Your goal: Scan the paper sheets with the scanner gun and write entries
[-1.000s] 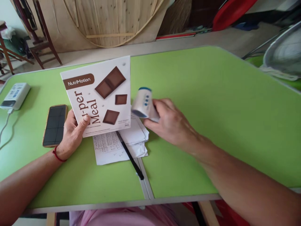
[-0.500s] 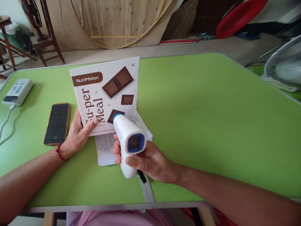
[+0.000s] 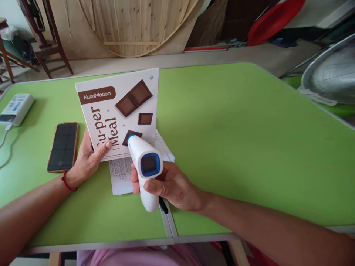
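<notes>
"Holding what, our left hand [image 3: 87, 161]?"
"One box [image 3: 119, 114], white and brown, lettered NutriMotion, held up above the table [image 3: 249, 129], tilted, printed front toward us. Thumb laid over the front at the near left corner; other fingers mostly hidden behind. One red bracelet [image 3: 66, 183] at the wrist."
"And our right hand [image 3: 176, 186]?"
"One thermometer [image 3: 149, 164], white, blue trim, fingers closed round its grip. Dark screen toward us, blue nose toward the box's nearest chocolate picture. Whether nose and box touch, we cannot tell."
"Under these?"
"Papers [image 3: 122, 179], handwritten, lying on the table, partly covered from our view. One black pen [image 3: 163, 207], largely hidden, its near end by the metal seam."
"Left side?"
"One phone [image 3: 63, 147], tan case, dark screen up, just beside our left hand. Farther left, one power bank [image 3: 18, 109], white, cable [image 3: 4, 136] at its near end."
"Beyond the far edge?"
"One wooden chair [image 3: 54, 33], left; one round wooden board [image 3: 138, 26], middle; one red disc [image 3: 274, 22], right."
</notes>
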The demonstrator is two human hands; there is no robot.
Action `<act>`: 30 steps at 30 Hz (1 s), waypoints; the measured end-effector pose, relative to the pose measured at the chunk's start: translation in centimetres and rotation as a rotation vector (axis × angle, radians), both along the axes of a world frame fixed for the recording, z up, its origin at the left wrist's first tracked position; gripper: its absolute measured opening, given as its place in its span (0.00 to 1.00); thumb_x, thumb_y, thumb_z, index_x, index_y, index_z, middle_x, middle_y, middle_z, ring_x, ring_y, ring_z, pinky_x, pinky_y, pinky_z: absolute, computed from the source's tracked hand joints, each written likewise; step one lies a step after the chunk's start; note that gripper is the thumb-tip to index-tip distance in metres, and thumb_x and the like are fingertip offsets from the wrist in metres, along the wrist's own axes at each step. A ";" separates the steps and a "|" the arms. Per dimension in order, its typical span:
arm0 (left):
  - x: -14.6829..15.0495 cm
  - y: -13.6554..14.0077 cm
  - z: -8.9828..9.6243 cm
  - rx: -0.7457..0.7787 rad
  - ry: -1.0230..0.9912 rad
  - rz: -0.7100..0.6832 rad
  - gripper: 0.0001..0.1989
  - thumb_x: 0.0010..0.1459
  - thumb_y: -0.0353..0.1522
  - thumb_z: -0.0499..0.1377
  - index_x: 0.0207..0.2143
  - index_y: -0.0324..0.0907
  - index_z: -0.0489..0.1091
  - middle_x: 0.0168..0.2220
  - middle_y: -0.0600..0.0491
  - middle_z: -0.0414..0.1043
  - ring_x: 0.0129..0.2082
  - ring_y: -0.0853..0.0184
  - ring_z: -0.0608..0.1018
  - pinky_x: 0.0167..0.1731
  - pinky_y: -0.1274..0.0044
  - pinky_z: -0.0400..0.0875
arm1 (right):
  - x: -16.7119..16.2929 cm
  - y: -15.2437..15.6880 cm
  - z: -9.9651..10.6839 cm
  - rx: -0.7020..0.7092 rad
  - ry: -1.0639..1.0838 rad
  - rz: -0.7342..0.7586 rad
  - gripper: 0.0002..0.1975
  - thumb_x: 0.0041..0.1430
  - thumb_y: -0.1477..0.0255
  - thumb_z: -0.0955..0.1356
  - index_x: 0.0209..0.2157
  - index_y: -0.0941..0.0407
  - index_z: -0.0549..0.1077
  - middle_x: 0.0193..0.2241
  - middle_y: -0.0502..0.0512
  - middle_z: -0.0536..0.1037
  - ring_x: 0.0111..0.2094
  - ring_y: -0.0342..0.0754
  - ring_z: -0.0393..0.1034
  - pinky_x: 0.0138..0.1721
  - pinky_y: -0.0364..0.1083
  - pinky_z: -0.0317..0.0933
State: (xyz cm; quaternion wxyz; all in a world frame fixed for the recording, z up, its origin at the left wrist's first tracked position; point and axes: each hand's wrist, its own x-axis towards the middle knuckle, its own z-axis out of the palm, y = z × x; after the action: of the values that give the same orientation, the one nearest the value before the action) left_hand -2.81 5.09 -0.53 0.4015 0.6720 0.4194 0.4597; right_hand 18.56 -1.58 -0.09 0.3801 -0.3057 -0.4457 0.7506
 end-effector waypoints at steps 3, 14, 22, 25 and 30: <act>0.0 0.0 0.0 -0.004 0.006 0.004 0.22 0.60 0.45 0.60 0.50 0.43 0.61 0.49 0.45 0.71 0.47 0.56 0.74 0.48 0.62 0.70 | 0.1 -0.1 0.0 -0.002 0.003 0.002 0.19 0.51 0.59 0.75 0.35 0.59 0.72 0.29 0.53 0.77 0.30 0.43 0.73 0.34 0.47 0.68; 0.0 0.0 0.1 -0.025 0.008 0.009 0.22 0.60 0.46 0.60 0.49 0.43 0.61 0.49 0.45 0.71 0.47 0.55 0.75 0.47 0.62 0.70 | 0.0 0.0 0.0 0.000 -0.001 -0.004 0.21 0.48 0.57 0.76 0.34 0.58 0.72 0.30 0.52 0.76 0.31 0.43 0.72 0.35 0.47 0.69; -0.1 0.1 -0.2 -0.005 0.016 0.005 0.22 0.59 0.46 0.60 0.49 0.42 0.63 0.47 0.45 0.72 0.47 0.55 0.74 0.47 0.61 0.70 | 0.3 -0.2 -0.1 0.040 -0.041 0.008 0.20 0.53 0.56 0.73 0.37 0.59 0.72 0.29 0.54 0.78 0.31 0.44 0.74 0.35 0.47 0.69; -0.3 0.1 -0.5 0.005 0.021 0.017 0.22 0.60 0.45 0.60 0.50 0.43 0.63 0.47 0.45 0.72 0.47 0.55 0.74 0.47 0.61 0.70 | 0.1 -0.2 0.0 0.037 -0.048 0.004 0.21 0.51 0.55 0.74 0.36 0.58 0.72 0.30 0.54 0.78 0.32 0.45 0.74 0.37 0.49 0.71; -0.3 0.1 -0.5 0.020 0.037 0.019 0.23 0.60 0.46 0.60 0.50 0.43 0.63 0.48 0.45 0.71 0.47 0.55 0.74 0.46 0.62 0.71 | 0.8 0.0 0.8 0.121 -0.105 0.002 0.20 0.53 0.55 0.73 0.35 0.58 0.72 0.29 0.54 0.77 0.29 0.45 0.73 0.35 0.48 0.72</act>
State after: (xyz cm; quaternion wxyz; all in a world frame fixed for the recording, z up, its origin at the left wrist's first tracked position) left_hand -3.15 5.23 -1.05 0.3823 0.6803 0.4286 0.4554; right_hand 19.34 -1.59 0.69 0.3730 -0.3206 -0.5102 0.7055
